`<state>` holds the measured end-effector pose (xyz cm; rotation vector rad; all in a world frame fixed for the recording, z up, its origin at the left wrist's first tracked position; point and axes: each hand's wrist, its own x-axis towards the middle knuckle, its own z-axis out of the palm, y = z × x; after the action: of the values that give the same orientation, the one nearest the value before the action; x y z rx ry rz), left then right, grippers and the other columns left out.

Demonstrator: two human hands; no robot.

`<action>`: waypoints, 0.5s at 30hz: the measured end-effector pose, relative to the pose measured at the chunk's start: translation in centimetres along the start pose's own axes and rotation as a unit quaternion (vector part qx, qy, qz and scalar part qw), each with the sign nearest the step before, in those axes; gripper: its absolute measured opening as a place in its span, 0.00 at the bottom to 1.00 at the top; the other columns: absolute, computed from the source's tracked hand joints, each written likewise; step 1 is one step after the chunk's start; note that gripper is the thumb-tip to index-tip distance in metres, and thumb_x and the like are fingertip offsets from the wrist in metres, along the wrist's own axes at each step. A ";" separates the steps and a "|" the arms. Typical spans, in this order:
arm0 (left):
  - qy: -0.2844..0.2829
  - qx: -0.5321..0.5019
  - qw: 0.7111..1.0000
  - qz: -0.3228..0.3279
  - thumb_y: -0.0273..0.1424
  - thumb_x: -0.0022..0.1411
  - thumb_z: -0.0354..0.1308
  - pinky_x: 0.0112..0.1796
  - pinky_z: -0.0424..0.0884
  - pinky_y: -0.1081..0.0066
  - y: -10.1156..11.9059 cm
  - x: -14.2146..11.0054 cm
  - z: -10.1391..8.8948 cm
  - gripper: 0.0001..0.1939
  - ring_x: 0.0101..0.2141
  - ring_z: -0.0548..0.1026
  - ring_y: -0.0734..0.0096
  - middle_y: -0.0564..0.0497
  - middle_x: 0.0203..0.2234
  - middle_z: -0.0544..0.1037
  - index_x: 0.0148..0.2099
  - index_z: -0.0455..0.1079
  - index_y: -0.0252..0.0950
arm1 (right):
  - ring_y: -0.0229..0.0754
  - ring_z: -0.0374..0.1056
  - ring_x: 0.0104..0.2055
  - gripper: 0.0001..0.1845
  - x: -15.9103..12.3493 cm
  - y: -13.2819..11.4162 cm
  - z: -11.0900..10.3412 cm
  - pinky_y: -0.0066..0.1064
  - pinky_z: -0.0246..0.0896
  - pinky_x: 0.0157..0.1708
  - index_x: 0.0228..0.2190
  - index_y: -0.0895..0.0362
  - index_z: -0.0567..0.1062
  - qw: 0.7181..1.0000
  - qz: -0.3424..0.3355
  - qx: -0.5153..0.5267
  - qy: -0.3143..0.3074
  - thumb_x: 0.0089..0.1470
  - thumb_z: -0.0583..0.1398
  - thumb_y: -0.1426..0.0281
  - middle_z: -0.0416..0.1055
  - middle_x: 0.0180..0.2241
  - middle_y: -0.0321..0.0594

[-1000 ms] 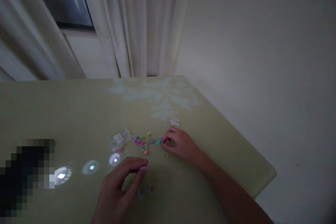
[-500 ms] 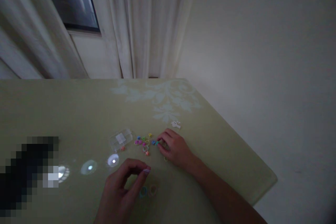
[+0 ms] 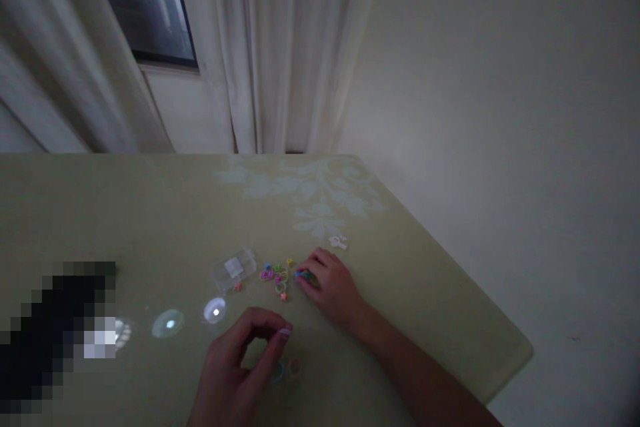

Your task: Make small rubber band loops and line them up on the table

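Note:
Several small coloured beads and rings (image 3: 276,275) lie scattered on a pale green table (image 3: 150,213). My right hand (image 3: 330,287) rests on the table at the right edge of that cluster, fingers curled, fingertips pinching a blue-green bead (image 3: 301,274). My left hand (image 3: 240,367) hovers nearer to me, thumb and fingers pinched together on something too small to make out. Two little rings (image 3: 287,368) lie on the table just under its fingertips.
A small clear plastic box (image 3: 234,269) sits left of the beads. A white piece (image 3: 338,241) lies beyond my right hand. Round light reflections (image 3: 170,323) shine on the tabletop. A blurred dark object (image 3: 55,333) lies at the left. The table's right edge (image 3: 520,340) drops off nearby; curtains (image 3: 280,47) hang behind.
My right hand has slid left toward the bead cluster, dragging a bead along. My left hand has stayed pinched in much the same place. The view has shifted slightly.

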<state>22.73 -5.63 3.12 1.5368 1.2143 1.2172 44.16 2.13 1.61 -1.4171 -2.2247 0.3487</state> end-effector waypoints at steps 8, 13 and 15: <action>-0.005 -0.004 1.000 -0.008 0.39 0.64 0.66 0.34 0.82 0.73 -0.2 0.2 -0.3 0.09 0.32 0.85 0.64 0.51 0.29 0.85 0.35 0.80 0.41 | 0.47 0.69 0.46 0.11 0.0 0.3 0.0 0.39 0.66 0.50 0.47 0.57 0.81 0.999 0.012 -0.026 0.036 0.62 0.67 0.72 0.74 0.43 0.45; 0.000 -0.036 0.999 -0.023 0.38 0.62 0.67 0.36 0.83 0.72 -0.9 0.4 -0.1 0.07 0.35 0.87 0.62 0.50 0.33 0.87 0.35 0.81 0.41 | 0.46 0.69 0.47 0.03 -0.2 -0.4 0.4 0.38 0.66 0.50 0.38 0.56 0.81 0.998 -0.025 -0.060 0.001 0.61 0.68 0.71 0.73 0.44 0.44; 0.007 -0.049 0.998 -0.029 0.37 0.61 0.68 0.36 0.83 0.72 -1.1 0.4 -0.1 0.06 0.35 0.87 0.62 0.50 0.33 0.87 0.35 0.81 0.42 | 0.46 0.68 0.46 0.02 -0.1 -0.4 0.6 0.38 0.66 0.49 0.38 0.58 0.80 0.995 -0.030 -0.096 -0.012 0.62 0.66 0.72 0.73 0.43 0.45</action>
<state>22.46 -5.01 2.15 1.4151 1.1829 1.2339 43.54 1.89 1.31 -1.4437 -2.3690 0.1348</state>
